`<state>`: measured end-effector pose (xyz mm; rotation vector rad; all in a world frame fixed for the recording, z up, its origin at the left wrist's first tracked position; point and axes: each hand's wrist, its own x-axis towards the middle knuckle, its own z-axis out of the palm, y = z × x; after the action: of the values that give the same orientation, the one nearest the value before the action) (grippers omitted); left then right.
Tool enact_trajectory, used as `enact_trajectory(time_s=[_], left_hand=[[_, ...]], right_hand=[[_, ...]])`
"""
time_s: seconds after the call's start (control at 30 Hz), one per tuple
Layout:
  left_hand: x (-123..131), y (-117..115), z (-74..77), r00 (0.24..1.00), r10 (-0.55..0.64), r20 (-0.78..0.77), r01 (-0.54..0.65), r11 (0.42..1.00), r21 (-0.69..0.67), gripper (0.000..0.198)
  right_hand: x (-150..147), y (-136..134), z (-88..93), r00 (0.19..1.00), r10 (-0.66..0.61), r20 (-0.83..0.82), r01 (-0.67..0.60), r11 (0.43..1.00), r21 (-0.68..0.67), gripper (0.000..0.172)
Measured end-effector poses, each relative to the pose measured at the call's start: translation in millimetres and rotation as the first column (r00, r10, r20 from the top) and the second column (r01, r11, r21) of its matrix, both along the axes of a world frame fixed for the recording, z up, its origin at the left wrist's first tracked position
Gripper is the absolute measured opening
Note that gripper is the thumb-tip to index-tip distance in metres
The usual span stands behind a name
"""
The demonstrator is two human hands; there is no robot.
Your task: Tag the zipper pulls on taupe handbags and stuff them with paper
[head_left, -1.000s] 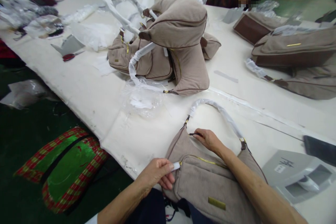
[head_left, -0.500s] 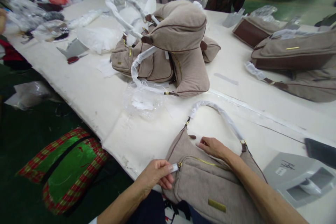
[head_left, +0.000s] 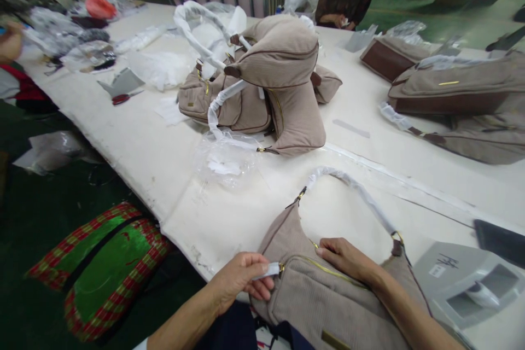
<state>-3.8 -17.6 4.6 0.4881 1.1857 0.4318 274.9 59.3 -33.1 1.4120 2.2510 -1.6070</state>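
at the near edge of the white table (head_left: 143,142), your left hand (head_left: 240,281) pinches the white-wrapped zipper pull (head_left: 270,270) between thumb and forefinger. the pull sits at the left end of the gold zipper (head_left: 328,270) on the beige bag (head_left: 311,306). just beside it, your right hand (head_left: 348,260) lies flat on the top of the bag, fingers stretched together, gripping nothing. the bag lies under both hands and partly over the table edge toward you, and its plastic-wrapped handle (head_left: 356,191) arches away. farther back is a pile of similar bags (head_left: 279,82), and a grey box (head_left: 451,279) is at your right.
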Motion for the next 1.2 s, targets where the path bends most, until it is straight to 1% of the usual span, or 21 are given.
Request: enact_trajectory(time_s=[0.07,0.1,0.17,0.23,0.3,0.4,0.5,0.6,0.67,0.7,0.73,0.77,0.8,0.83,0.87,0.9,0.93,1.0,1.07,1.13,1.2], left_hand=[[2.0,5.2,8.4,1.000,0.028,-0.005,-0.028,0.996,0.088,0.029],[3.3,9.1,11.2,0.999,0.046,-0.004,-0.045,0.988,0.148,0.029],[6.8,18.5,12.4,0.996,0.086,-0.008,-0.081,0.963,0.257,0.030],[10.7,28.4,7.3,0.992,0.123,-0.031,-0.107,0.943,0.316,0.031],[14.1,36.5,-2.0,0.986,0.153,-0.059,-0.126,0.936,0.328,0.030],[16.3,42.4,-16.2,0.982,0.178,-0.063,-0.151,0.942,0.301,0.029],[15.5,42.2,-24.5,0.982,0.187,-0.040,-0.169,0.947,0.274,0.029],[16.5,41.9,-27.2,0.984,0.175,-0.040,-0.158,0.950,0.268,0.029],[18.7,42.9,-27.6,0.983,0.178,-0.042,-0.160,0.950,0.268,0.031],[20.0,43.6,-27.6,0.982,0.183,-0.041,-0.165,0.950,0.266,0.031],[21.1,44.2,-27.7,0.982,0.187,-0.040,-0.170,0.949,0.265,0.031],[21.9,44.6,-27.8,0.981,0.191,-0.038,-0.174,0.949,0.264,0.031],[22.3,44.7,-28.1,0.980,0.195,-0.037,-0.179,0.948,0.264,0.030],[22.4,44.4,-28.6,0.979,0.199,-0.037,-0.182,0.947,0.265,0.030],[22.0,43.8,-29.5,0.979,0.201,-0.038,-0.184,0.947,0.265,0.030],[21.4,42.9,-30.8,0.978,0.203,-0.042,-0.185,0.947,0.263,0.029],[20.4,41.7,-32.4,0.978,0.202,-0.047,-0.184,0.948,0.260,0.029],[18.0,38.9,-36.3,0.979,0.198,-0.057,-0.178,0.952,0.248,0.030],[15.6,36.3,-40.3,0.979,0.196,-0.064,-0.175,0.955,0.240,0.031],[14.4,35.1,-43.1,0.978,0.200,-0.061,-0.180,0.953,0.243,0.032],[15.2,36.3,-44.2,0.977,0.207,-0.042,-0.189,0.948,0.257,0.034]], right_hand=[[2.2,10.2,24.2,0.998,-0.024,0.059,0.014,0.988,0.157,0.038],[3.6,17.0,37.4,0.994,-0.044,0.097,0.019,0.969,0.247,0.037],[5.4,31.1,60.7,0.982,-0.084,0.167,0.007,0.909,0.416,0.034],[4.7,41.5,74.9,0.972,-0.108,0.208,-0.022,0.839,0.543,0.033],[1.7,45.8,78.3,0.967,-0.110,0.231,-0.055,0.793,0.607,0.031],[-3.0,43.3,71.5,0.956,-0.128,0.266,-0.081,0.754,0.652,0.027],[-5.2,37.7,68.1,0.945,-0.173,0.277,-0.078,0.703,0.707,0.025],[-10.2,30.8,77.6,0.950,-0.199,0.242,-0.074,0.609,0.790,0.023],[-19.1,22.1,87.9,0.971,-0.161,0.177,-0.062,0.545,0.836,0.023],[-25.5,15.9,92.4,0.984,-0.125,0.129,-0.042,0.540,0.841,0.024],[-32.9,8.5,95.6,0.994,-0.081,0.078,-0.017,0.574,0.818,0.026],[-40.8,0.4,96.9,0.999,-0.041,0.028,0.005,0.643,0.766,0.027],[-48.8,-8.0,95.8,1.000,-0.011,-0.013,0.017,0.728,0.685,0.027],[-56.3,-16.1,92.3,0.999,0.009,-0.040,0.016,0.807,0.590,0.025],[-62.9,-23.2,86.6,0.999,0.019,-0.048,0.007,0.865,0.502,0.023],[-68.4,-29.0,79.3,0.999,0.019,-0.042,0.001,0.897,0.442,0.021],[-72.5,-33.3,71.1,0.999,0.009,-0.032,0.005,0.909,0.416,0.019],[-77.2,-37.4,54.9,0.999,-0.020,-0.036,0.033,0.908,0.418,0.017],[-78.3,-37.7,43.1,0.996,-0.054,-0.076,0.081,0.902,0.423,0.018],[-77.5,-36.9,37.2,0.989,-0.091,-0.121,0.135,0.889,0.438,0.019],[-76.4,-36.2,35.6,0.979,-0.133,-0.155,0.193,0.854,0.483,0.019]])
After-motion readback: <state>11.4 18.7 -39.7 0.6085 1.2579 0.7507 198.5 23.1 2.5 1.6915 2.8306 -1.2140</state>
